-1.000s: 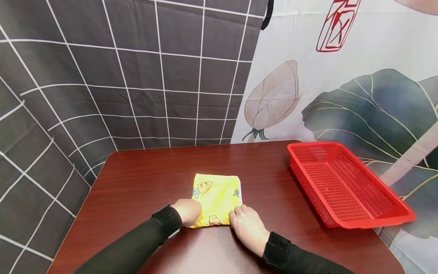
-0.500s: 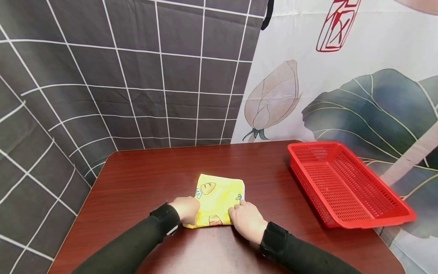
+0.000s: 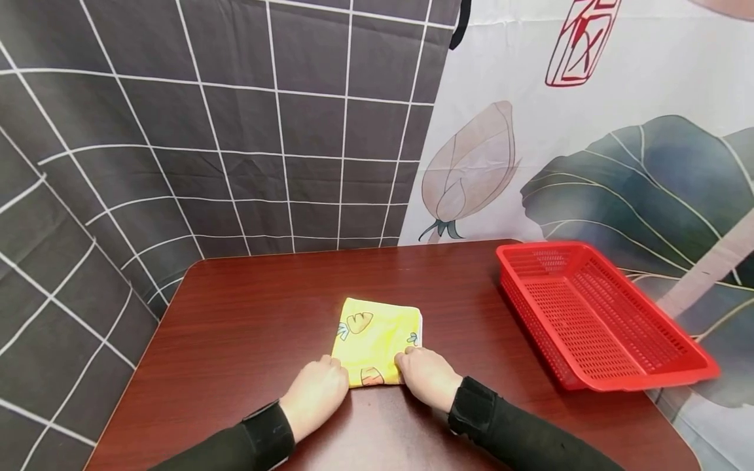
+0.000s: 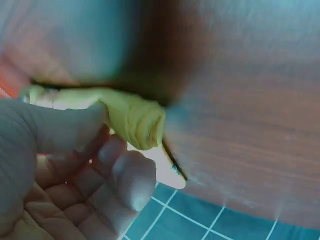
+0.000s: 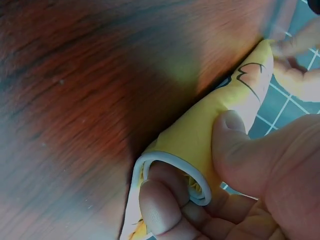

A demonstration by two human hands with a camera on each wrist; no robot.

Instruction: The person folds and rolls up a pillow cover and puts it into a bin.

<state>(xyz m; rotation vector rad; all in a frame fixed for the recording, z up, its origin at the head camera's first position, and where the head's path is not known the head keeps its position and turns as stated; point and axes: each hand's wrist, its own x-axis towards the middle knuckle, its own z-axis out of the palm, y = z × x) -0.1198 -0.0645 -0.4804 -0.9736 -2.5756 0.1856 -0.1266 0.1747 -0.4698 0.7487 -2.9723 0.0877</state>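
Note:
A yellow cloth (image 3: 374,330) with cartoon prints and white trim lies folded into a rough square on the table. At its near left corner, my left hand (image 3: 315,398) pinches the edge. In the left wrist view, the thumb rests against a bunched, layered end of the cloth (image 4: 137,120), with curled fingers beside it. My right hand (image 3: 429,378) grips the near right side. In the right wrist view, the thumb presses the outside of the rolled cloth (image 5: 192,132), while fingers reach inside its white-edged opening. The cloth's underside is hidden in the head view.
A red perforated plastic basket (image 3: 601,320) stands at the table's right side. The dark red-brown table (image 3: 265,307) ends at a grey gridded curtain (image 3: 312,131) and a white curtain with a lotus print (image 3: 471,163) behind.
The cloth has shifted slightly right and turned a little. My left hand has drawn back toward the near left corner, uncovering more of the left edge. My right hand keeps nearly the same place.

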